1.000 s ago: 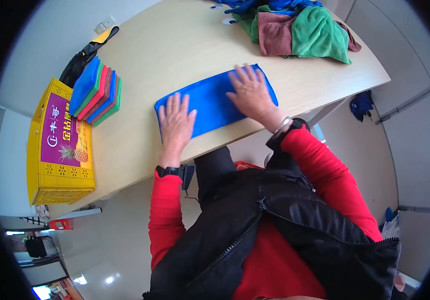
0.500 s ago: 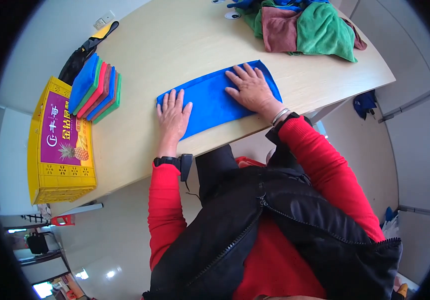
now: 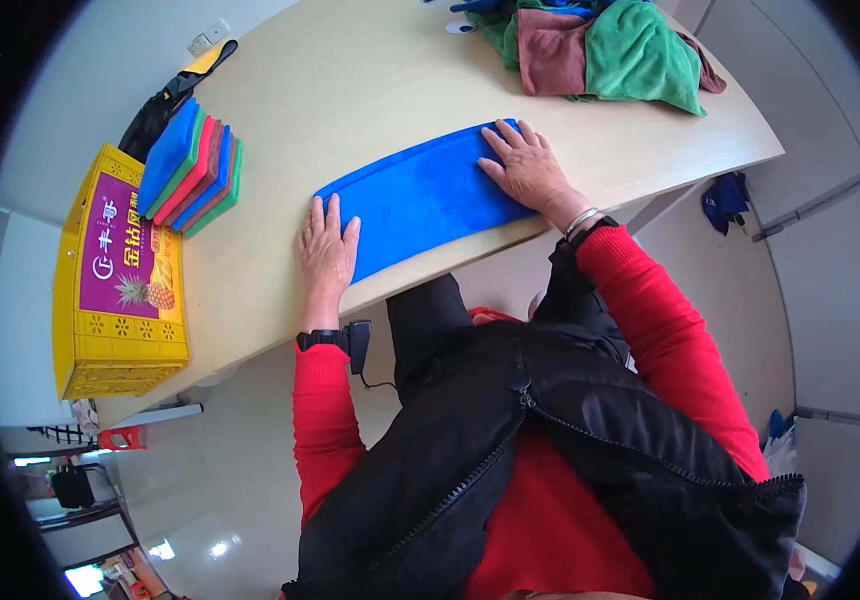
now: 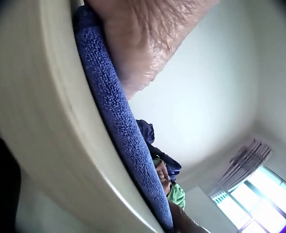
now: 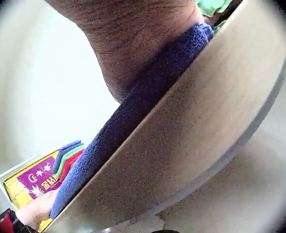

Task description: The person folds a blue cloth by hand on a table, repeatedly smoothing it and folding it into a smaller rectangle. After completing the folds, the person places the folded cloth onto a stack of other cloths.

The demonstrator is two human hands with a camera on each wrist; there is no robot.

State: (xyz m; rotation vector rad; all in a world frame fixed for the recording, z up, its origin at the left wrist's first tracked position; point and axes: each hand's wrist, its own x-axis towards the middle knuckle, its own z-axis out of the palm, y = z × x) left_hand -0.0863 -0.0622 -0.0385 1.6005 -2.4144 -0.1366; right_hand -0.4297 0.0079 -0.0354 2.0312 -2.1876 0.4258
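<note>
A blue cloth (image 3: 430, 205), folded into a long strip, lies flat along the table's front edge. My left hand (image 3: 328, 250) rests with straight fingers on its left end. On its right end my right hand (image 3: 532, 172) lies flat, fingers spread. The left wrist view shows the cloth's thick edge (image 4: 118, 121) under the left hand (image 4: 143, 39). In the right wrist view the right hand (image 5: 133, 43) presses on the cloth (image 5: 133, 114), and the left hand (image 5: 37, 208) touches its far end.
Several folded cloths (image 3: 195, 170) in blue, green, red and brown lean by a yellow box (image 3: 120, 355) at the table's left. A loose pile of green (image 3: 640, 55) and brown (image 3: 553, 55) cloths lies at the back right. A black and yellow strap (image 3: 175, 95) lies behind the box.
Both hands have slid outward to the cloth's two ends, the left hand leftward and the right hand rightward. More of the cloth's middle shows, and it looks flatter.
</note>
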